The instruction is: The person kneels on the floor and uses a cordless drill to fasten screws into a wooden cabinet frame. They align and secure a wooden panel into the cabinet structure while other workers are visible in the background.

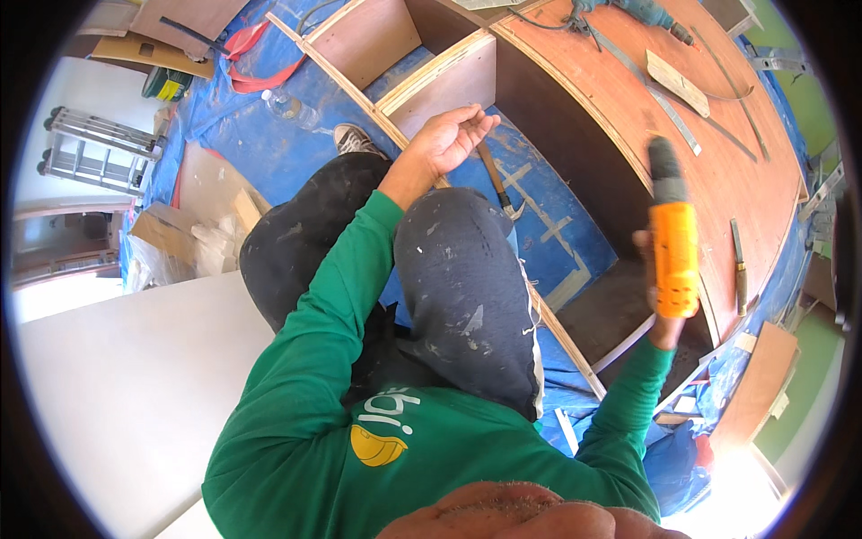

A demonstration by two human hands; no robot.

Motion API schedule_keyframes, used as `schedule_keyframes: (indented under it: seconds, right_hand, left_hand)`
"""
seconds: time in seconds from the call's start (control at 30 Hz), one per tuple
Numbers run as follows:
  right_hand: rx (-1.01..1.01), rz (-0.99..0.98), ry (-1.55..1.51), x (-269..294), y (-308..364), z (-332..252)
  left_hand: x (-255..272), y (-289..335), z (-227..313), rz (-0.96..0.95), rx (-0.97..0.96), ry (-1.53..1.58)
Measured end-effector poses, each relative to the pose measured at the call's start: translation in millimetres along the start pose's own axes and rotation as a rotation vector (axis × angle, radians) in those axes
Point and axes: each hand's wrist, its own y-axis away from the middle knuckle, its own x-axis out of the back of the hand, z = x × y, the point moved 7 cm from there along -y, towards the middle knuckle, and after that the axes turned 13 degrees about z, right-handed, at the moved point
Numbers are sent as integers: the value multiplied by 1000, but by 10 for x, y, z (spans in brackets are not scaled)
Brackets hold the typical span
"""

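Note:
My right hand (643, 241) grips an orange and black power drill (673, 256); the drill's body hides most of that hand. Its dark chuck points toward the far side, over the edge of a wooden panel (575, 85). My left hand (449, 141) is turned palm up above the near rim of an open wooden cabinet frame (449, 81). The fingers there are loosely curled and apart, and I make out nothing in them. Inside the frame, just beyond my knee, a hammer (496, 180) leans with its head low.
On the panel lie another drill (639, 13), a metal ruler (678, 121), a pale wood offcut (675, 81) and a chisel-like tool (739, 269). A plastic bottle (289, 108) and red strap (260, 63) rest on blue sheeting. At left stand a folded ladder (99, 148) and white board (135, 377).

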Motion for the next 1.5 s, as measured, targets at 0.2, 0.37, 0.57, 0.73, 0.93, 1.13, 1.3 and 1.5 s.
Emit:
schedule_keyframes:
  seconds: [0.2,0.37,0.57,0.73,0.93,1.13,1.3,1.5]
  right_hand:
    - [-447,-316,-416,-1381,221,-159]
    - [-552,-396,-467,-1857,384,-117]
    - [-577,-303,-554,-1987,447,-118]
    - [-572,-317,-529,-1925,434,-68]
    - [-617,-359,-426,-1904,433,-46]
    - [-536,-309,-444,-1868,357,-186]
    - [-298,-298,-317,-1663,180,-312]
    - [-341,-241,-369,-1562,94,-303]
  left_hand:
    - [36,-208,-224,21,67,126]
    - [107,-236,-392,88,69,136]
    - [24,-230,-448,107,72,82]
    - [-29,-211,-425,-22,110,9]
    - [-100,-211,-409,-115,87,-2]
    - [-18,-227,-346,-51,8,-43]
    - [-401,402,551,197,-900,-928]
    - [112,789,1219,553,-735,-2628]
